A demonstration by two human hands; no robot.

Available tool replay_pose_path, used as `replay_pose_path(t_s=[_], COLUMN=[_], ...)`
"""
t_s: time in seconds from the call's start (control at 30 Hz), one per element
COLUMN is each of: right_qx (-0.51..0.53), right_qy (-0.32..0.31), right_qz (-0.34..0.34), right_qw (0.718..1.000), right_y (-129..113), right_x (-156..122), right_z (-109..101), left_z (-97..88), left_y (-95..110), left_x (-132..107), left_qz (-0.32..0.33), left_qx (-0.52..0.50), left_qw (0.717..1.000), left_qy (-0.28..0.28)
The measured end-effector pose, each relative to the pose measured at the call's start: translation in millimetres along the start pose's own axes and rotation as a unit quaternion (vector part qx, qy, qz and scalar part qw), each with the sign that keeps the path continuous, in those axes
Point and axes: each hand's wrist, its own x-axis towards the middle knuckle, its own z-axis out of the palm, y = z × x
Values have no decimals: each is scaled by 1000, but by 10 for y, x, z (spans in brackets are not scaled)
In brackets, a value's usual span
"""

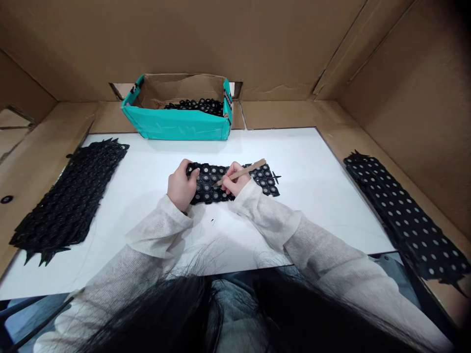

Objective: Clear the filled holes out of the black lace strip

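A black sheet of round rubber-like cups with grey centres lies flat on the white board, mid-view. My left hand grips its left end, thumb on top. My right hand pinches a thin, flat brown stick like a pen, its lower tip touching the sheet among the cups. Part of the sheet is hidden under the right hand; its right end shows beyond, with a small black star-shaped piece at the edge.
A teal-sided cardboard box at the back holds black round parts. Stacked black sheets lie at left, and more sheets with grey dots at right. A loose black ring sits far left. Cardboard walls surround the white board.
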Motion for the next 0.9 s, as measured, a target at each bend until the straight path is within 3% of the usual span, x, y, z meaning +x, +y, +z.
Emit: replay_pose_path(t_s=[0.23,0.4,0.47,0.57,0.63,0.7,0.8,0.9], right_qx=[-14,-87,-68,81,169,179,104,52], right_qy=[-47,-39,-19,27,51,30,-46,-66], right_qz=[-22,-102,-72,36,57,38,5,-7], right_qw=[999,990,995,996,983,983,993,996], right_y=[-49,-88,-75,-39,-23,-21,-28,-26], right_x=[-34,-53,-15,56,63,20,-86,-147], right_z=[-1,77,92,55,6,-34,-46,-22], left_z=[-42,-99,-103,-85,-68,-57,-59,-65], left_y=[87,271,258,141,56,7,7,36], left_x=[-15,-94,-92,-41,-5,14,8,-6], left_qz=[28,47,47,32,24,20,19,20], left_qx=[-72,-104,-90,-58,-39,-25,-6,5], left_qw=[997,993,994,996,998,999,1000,1000], left_qy=[20,41,48,53,38,24,18,17])
